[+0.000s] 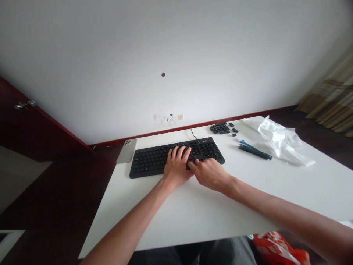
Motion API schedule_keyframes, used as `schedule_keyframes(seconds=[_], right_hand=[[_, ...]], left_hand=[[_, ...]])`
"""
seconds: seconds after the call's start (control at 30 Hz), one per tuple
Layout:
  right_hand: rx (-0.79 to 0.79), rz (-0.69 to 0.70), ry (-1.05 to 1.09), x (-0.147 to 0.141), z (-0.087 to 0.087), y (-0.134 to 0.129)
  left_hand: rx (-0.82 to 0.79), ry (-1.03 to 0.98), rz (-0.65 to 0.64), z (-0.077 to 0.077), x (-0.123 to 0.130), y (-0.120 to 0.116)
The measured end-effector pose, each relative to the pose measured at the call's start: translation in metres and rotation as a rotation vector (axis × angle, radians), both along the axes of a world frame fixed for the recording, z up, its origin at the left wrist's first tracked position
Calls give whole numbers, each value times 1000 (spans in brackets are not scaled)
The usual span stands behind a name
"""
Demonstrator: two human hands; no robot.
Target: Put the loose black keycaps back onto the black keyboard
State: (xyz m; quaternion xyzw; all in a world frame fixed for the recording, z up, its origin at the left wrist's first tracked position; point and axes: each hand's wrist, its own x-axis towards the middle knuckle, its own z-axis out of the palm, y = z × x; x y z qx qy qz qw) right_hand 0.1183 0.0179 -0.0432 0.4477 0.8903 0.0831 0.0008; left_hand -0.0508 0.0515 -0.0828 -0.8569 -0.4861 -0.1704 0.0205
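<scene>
A black keyboard (151, 159) lies on the white table, its cable running off the back. My left hand (178, 167) rests palm down on its right-middle part, fingers spread over the keys. Beside it, my right hand (208, 171) is closed at the keyboard's front edge, just below the number pad, with the fingers curled under and the thumb pointing toward my left hand. Whatever the right fingers grip, if anything, is hidden. Several loose black keycaps (220, 128) lie in a cluster behind the keyboard's right end.
A phone (127, 151) lies face down left of the keyboard. To the right are a blue-handled brush (249, 146), a dark strip-like brush (255, 151) and crumpled white plastic (275, 138). The table's (165, 217) front edge is near my lap; a red bag (275, 246) sits below.
</scene>
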Motion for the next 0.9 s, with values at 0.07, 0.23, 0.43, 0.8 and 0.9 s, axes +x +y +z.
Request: schedule_keyframes(seconds=[0.07, 0.23, 0.43, 0.8, 0.9], right_hand=[[-12, -62, 123, 7, 0, 7], [-26, -177, 545, 36, 1, 36], [189, -425, 807, 101, 10, 78], [234, -771, 679, 185, -10, 111], [175, -783, 610, 187, -17, 113]], left_hand=[[1, -9, -6, 0, 0, 0], [23, -67, -48, 6, -1, 2], [21, -94, -204, 16, -3, -1], [22, -76, -227, 17, 0, -3], [-7, -63, -254, 17, 0, -3]])
